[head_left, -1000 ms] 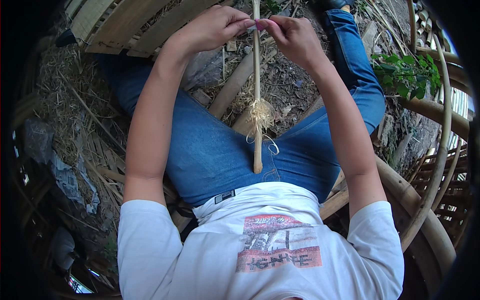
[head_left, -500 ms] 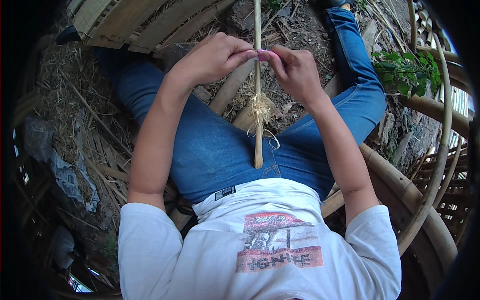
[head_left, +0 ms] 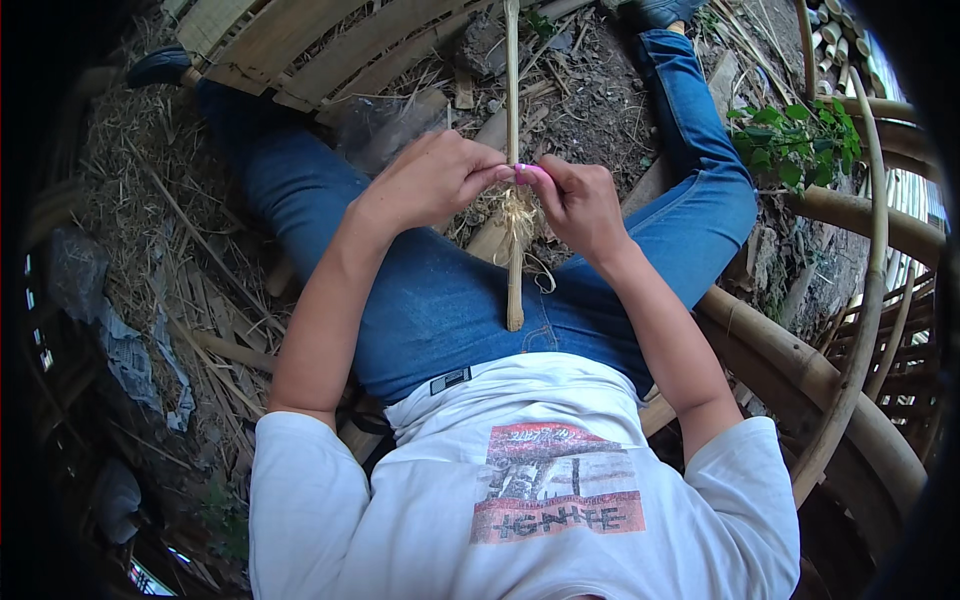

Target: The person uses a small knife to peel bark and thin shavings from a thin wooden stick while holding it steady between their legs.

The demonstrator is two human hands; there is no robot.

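A long pale stick (head_left: pixel 514 80) of bamboo or wood runs up the middle between my legs, its near end resting against the lap of my jeans. Curly pale shavings (head_left: pixel 513 225) cling in a tuft partway along it. A small pink tool (head_left: pixel 524 174) lies across the stick just beyond the tuft; its working edge is hidden by fingers. My right hand (head_left: pixel 583 205) pinches the pink part. From the other side, my left hand (head_left: pixel 430 180) is closed with thumb and finger pressed at the tool's far end, touching the stick.
A slatted wooden panel (head_left: pixel 290 45) stands at the upper left. Straw and debris (head_left: pixel 150 220) cover the ground at left. On the right are a curved bamboo pole (head_left: pixel 868 300), thick bamboo lengths (head_left: pixel 800 365) and a leafy green plant (head_left: pixel 800 140).
Both hands have slid toward my body along the stick with the pink tool, from well beyond the shavings to right at the tuft. The stick stays nearly in place.
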